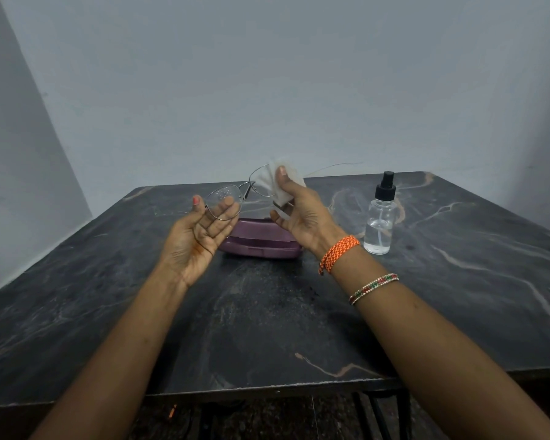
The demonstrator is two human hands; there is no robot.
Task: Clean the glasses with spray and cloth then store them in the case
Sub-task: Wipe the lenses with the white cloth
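Thin metal-framed glasses [226,198] are held in the air above the table. My left hand [200,236] holds the left lens rim between thumb and fingers; spray droplets show on that lens. My right hand [302,214] pinches a white cloth [275,182] around the right lens, thumb on top. One temple arm sticks out to the right. A purple glasses case [261,246] lies shut on the table under my hands. A clear spray bottle [380,217] with a black nozzle stands upright to the right of the case.
The dark marble table [267,328] reaches to a pale wall behind. Its front edge runs below my forearms, with a metal frame underneath. An orange thread band and a beaded bangle sit on my right wrist.
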